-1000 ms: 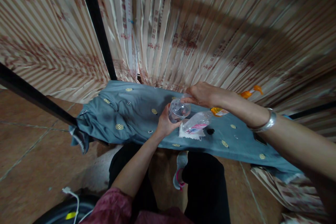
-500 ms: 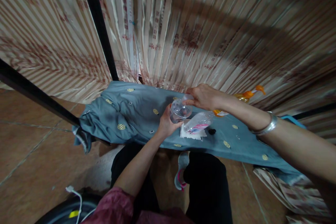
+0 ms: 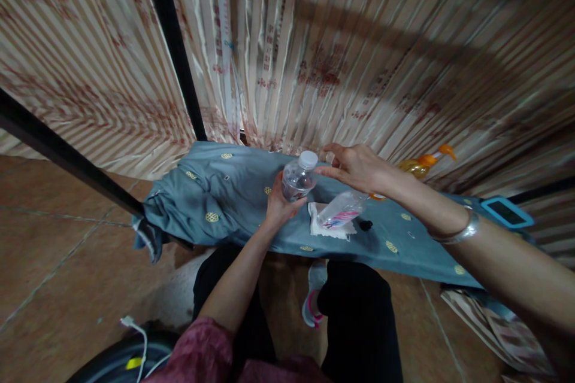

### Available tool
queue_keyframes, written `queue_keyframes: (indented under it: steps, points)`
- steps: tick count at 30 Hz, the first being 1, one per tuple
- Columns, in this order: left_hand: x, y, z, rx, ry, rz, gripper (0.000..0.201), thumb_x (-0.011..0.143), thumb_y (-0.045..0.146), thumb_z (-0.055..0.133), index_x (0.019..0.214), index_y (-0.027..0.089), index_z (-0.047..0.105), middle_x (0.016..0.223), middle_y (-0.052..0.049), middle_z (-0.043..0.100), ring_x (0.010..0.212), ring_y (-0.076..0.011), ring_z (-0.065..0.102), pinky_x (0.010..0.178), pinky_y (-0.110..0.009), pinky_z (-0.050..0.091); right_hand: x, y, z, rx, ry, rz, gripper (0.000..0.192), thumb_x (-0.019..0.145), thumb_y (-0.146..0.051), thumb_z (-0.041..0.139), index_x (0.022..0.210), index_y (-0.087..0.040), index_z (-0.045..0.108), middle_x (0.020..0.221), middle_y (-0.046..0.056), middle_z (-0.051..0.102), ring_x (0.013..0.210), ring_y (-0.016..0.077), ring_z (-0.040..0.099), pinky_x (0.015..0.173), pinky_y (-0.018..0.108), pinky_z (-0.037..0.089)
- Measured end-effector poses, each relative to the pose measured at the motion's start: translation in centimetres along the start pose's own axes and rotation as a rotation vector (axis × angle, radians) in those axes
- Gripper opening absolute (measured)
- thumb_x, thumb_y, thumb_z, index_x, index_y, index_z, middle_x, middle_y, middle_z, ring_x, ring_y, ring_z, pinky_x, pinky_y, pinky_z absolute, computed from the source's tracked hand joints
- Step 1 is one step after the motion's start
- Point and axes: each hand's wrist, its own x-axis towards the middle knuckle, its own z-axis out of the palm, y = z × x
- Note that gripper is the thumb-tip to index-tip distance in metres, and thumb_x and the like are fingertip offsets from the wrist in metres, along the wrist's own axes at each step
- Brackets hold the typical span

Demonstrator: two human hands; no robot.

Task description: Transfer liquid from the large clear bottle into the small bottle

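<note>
My left hand grips a small clear plastic bottle with a white cap, held nearly upright over the table covered in blue-grey cloth. My right hand hovers just right of the cap with fingers spread, holding nothing. Below it a second clear bottle with a pink label lies on its side on a white napkin. A small black cap rests on the cloth beside the napkin.
An orange-capped bottle of yellow liquid lies at the table's back right. A blue-edged phone sits further right. Striped curtains hang behind the table. A black pole stands at left. A white cable lies on the tiled floor.
My right hand has let go of the bottle's cap and opened, drawing slightly right. The bottle in my left hand has tipped from pointing toward me to nearly upright.
</note>
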Motion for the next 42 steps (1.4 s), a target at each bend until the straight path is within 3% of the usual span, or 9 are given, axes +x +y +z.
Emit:
queue_keyframes:
  steps: [6,11,14,19,21,26,37,42]
  points:
    - [1.9,-0.9,-1.2,0.008,0.096,-0.04,0.09,0.063,0.028,0.09,0.142,0.02,0.045,0.135,-0.013,0.067,0.124,-0.0296,0.068,0.106,-0.045,0.057,-3.1,1.9,0.2,0.108,0.106,0.065,0.055,0.102,-0.048,0.054,0.143,-0.011,0.054,0.102,0.009,0.079,0.09,0.0263,0.077,0.073,0.031,0.048]
    - [3.3,-1.7,-1.6,0.042,0.191,-0.032,0.091,0.063,0.025,0.089,0.143,0.022,0.045,0.138,-0.013,0.065,0.127,-0.0293,0.065,0.109,-0.043,0.055,-7.3,4.7,2.9,0.253,0.226,0.173,0.053,0.098,-0.052,0.055,0.136,-0.014,0.06,0.095,0.008,0.079,0.083,0.0266,0.076,0.071,0.033,0.051]
    - [3.7,-2.2,-1.8,0.065,0.233,-0.054,0.098,0.06,0.027,0.091,0.145,0.023,0.043,0.142,-0.014,0.063,0.132,-0.0318,0.062,0.113,-0.046,0.052,-9.9,6.9,6.3,0.301,0.206,0.357,0.053,0.098,-0.054,0.053,0.137,-0.017,0.059,0.103,0.009,0.079,0.091,0.0285,0.076,0.078,0.036,0.054]
    - [3.8,-2.1,-1.7,0.082,0.211,-0.076,0.105,0.061,0.029,0.09,0.15,0.022,0.036,0.149,-0.016,0.058,0.135,-0.032,0.06,0.114,-0.046,0.05,-12.6,9.6,14.4,0.314,0.064,0.557,0.039,0.102,-0.042,0.056,0.129,-0.016,0.063,0.101,0.011,0.077,0.087,0.0251,0.075,0.08,0.038,0.058]
    - [3.7,-1.9,-1.7,0.095,0.195,-0.084,0.105,0.062,0.029,0.089,0.151,0.021,0.034,0.149,-0.016,0.058,0.135,-0.0321,0.061,0.113,-0.046,0.051,-12.9,9.8,17.5,0.327,-0.01,0.607,0.038,0.101,-0.043,0.062,0.128,-0.017,0.063,0.107,0.007,0.072,0.088,0.0186,0.071,0.083,0.038,0.059]
    - [3.6,-1.5,-1.6,0.104,0.205,-0.108,0.107,0.061,0.028,0.09,0.151,0.02,0.033,0.15,-0.017,0.057,0.137,-0.0331,0.059,0.114,-0.046,0.05,-12.5,9.3,22.2,0.376,-0.075,0.621,0.039,0.099,-0.043,0.066,0.131,-0.021,0.062,0.126,0.008,0.065,0.106,0.0218,0.068,0.09,0.042,0.058]
    - [3.3,-0.8,-1.9,0.11,0.196,-0.127,0.105,0.061,0.029,0.091,0.151,0.021,0.037,0.147,-0.015,0.06,0.137,-0.0309,0.06,0.115,-0.043,0.05,-11.5,9.7,26.1,0.534,0.042,0.643,0.039,0.099,-0.041,0.066,0.131,-0.02,0.062,0.132,0.01,0.063,0.112,0.0235,0.066,0.094,0.045,0.057]
    - [2.9,-0.8,-2.1,0.078,0.2,-0.135,0.108,0.062,0.029,0.091,0.153,0.02,0.034,0.154,-0.017,0.054,0.142,-0.0302,0.054,0.12,-0.044,0.045,-12.3,10.6,25.2,0.674,0.22,0.633,0.038,0.099,-0.041,0.066,0.129,-0.019,0.063,0.128,0.009,0.064,0.108,0.0221,0.067,0.092,0.043,0.058]
